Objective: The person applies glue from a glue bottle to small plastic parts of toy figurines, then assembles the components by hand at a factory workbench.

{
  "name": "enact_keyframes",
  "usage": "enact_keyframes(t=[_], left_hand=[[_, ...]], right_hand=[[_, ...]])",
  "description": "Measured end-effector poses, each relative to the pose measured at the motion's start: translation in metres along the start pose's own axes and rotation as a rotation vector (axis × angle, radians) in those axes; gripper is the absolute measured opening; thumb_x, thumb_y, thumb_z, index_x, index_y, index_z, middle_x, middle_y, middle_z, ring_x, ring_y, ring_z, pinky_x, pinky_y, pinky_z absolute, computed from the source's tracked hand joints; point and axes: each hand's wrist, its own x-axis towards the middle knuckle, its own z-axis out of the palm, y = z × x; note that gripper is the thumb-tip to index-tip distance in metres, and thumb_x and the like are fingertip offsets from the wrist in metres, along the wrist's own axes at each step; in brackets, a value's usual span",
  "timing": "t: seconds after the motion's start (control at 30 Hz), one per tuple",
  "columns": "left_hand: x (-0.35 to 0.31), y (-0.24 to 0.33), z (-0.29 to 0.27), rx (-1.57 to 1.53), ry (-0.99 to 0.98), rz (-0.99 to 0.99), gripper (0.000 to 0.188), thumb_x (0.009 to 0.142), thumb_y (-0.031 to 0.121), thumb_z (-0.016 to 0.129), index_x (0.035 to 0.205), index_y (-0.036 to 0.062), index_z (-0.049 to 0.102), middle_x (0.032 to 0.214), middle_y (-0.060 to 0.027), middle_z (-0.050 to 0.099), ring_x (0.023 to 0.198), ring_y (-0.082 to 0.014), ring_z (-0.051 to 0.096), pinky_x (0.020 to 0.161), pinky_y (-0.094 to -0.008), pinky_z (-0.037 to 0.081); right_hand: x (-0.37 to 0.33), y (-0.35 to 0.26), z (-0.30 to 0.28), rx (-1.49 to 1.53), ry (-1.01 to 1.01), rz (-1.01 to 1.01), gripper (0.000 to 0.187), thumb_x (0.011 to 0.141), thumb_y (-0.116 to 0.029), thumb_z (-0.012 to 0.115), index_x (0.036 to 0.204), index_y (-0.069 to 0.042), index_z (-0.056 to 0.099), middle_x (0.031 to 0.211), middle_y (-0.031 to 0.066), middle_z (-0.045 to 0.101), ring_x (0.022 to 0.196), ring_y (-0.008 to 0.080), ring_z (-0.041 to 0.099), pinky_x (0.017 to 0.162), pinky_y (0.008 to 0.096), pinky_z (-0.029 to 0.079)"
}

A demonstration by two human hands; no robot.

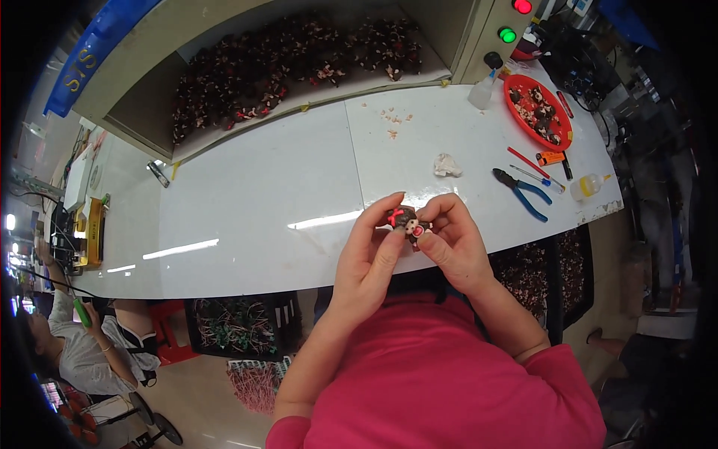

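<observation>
Between my two hands, over the front edge of the white worktable, is a small dark brown toy figurine with a red bow and a pale face. The thumb and fingers of my left hand grip its left side. From the other side, my right hand pinches it with thumb and curled fingers. Part of the figurine is hidden behind the fingertips. A crumpled white tissue lies just beyond my right hand. Farther right rest blue-handled pliers, a blue screwdriver and a red stick-like tool.
Many brown figurines fill a box-like cabinet at the back. A red basket of small parts stands back right, near a clear bottle and a yellow-tipped bottle. Black bins sit below. Another person is at left.
</observation>
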Motion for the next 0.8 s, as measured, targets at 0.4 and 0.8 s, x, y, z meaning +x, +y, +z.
enact_keyframes(t=[0.4,0.8], left_hand=[[0.014,-0.028,-0.014,-0.162,0.040,-0.062,0.040,0.096,0.014,0.042,0.134,0.0025,0.034,0.111,-0.0067,0.049,0.099,-0.0112,0.049,0.088,-0.0269,0.042],[0.012,-0.026,-0.017,-0.042,-0.011,-0.103,0.037,0.099,0.018,0.035,0.132,0.0015,0.040,0.118,-0.0096,0.051,0.108,-0.0139,0.049,0.092,-0.0277,0.041]], right_hand=[[0.011,0.022,-0.007,-0.428,0.032,-0.221,0.037,0.075,-0.002,0.071,0.101,-0.004,0.046,0.099,0.0048,0.051,0.085,0.0112,0.055,0.076,0.0250,0.047],[0.010,0.030,-0.012,-0.441,0.004,-0.251,0.033,0.076,-0.001,0.071,0.099,-0.004,0.048,0.097,0.0036,0.051,0.086,0.0102,0.053,0.076,0.0240,0.046]])
